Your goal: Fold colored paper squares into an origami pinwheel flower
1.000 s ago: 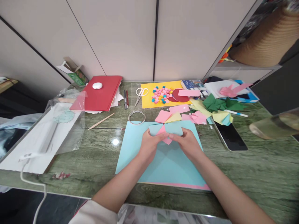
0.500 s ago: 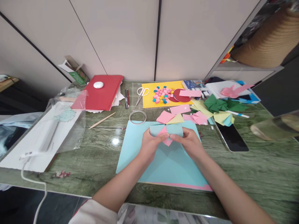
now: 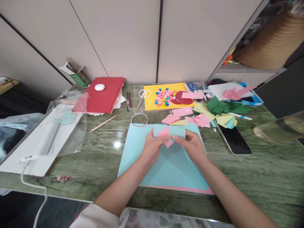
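Between both hands is a folded paper piece (image 3: pixel 177 129), light blue with a pink folded part and pink and yellow petals showing at its far side. My left hand (image 3: pixel 153 144) pinches its left half, thumb on the near face. On the right half, my right hand (image 3: pixel 191 144) grips with its thumb close to the left one; the fingers behind the paper are hidden. Below the hands lies a stack of light blue paper sheets (image 3: pixel 166 171) with a pink edge showing at the front.
Scissors (image 3: pixel 143 96) and a metal ring (image 3: pixel 139 119) lie beyond the sheets. A yellow sheet (image 3: pixel 150 103) bears small coloured balls. Folded green paper (image 3: pixel 216 106) and a phone (image 3: pixel 236 139) are on the right. A wooden stick (image 3: pixel 104 123) and red folder (image 3: pixel 104 95) lie left.
The held paper has tilted slightly, with its pink and yellow parts shifting at the far side. Both hands keep their grip in nearly the same place.
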